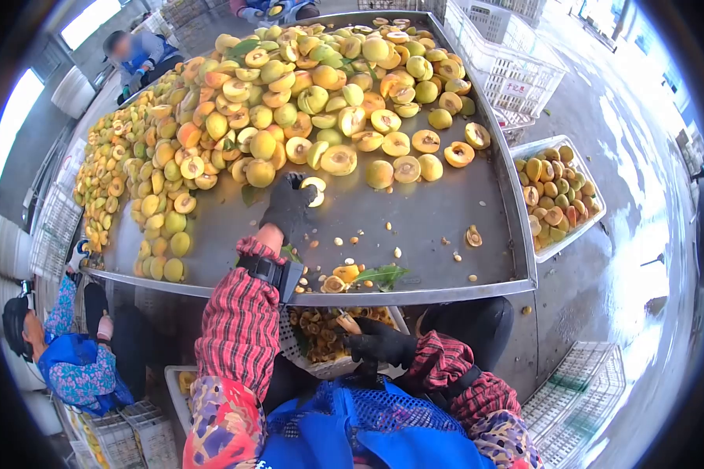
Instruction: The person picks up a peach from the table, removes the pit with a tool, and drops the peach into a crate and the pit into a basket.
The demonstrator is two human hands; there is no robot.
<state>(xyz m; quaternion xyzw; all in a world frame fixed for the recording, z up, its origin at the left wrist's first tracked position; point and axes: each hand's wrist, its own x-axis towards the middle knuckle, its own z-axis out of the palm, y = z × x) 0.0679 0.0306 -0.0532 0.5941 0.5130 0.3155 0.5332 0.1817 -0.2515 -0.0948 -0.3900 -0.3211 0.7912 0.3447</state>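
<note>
My left hand (289, 205), in a dark glove, reaches over the metal table (414, 223). Its fingers are closed on a pale yellow peach half (314, 190) at the near edge of a big heap of whole and cut peaches (289, 94). Lower down, in front of my body, my right hand (379, 344) is also gloved and closed. From its fingers sticks a short tan-coloured piece (348, 322), whose kind I cannot make out. Beneath it stands a crate of brownish fruit scraps (321, 336).
Loose pits, a green leaf (383, 276) and fruit scraps lie near the table's front rim. A white crate of peaches (555, 191) stands at the right, an empty-looking crate (575, 391) below it. Co-workers sit at the left (86, 367) and far left corner (145, 59).
</note>
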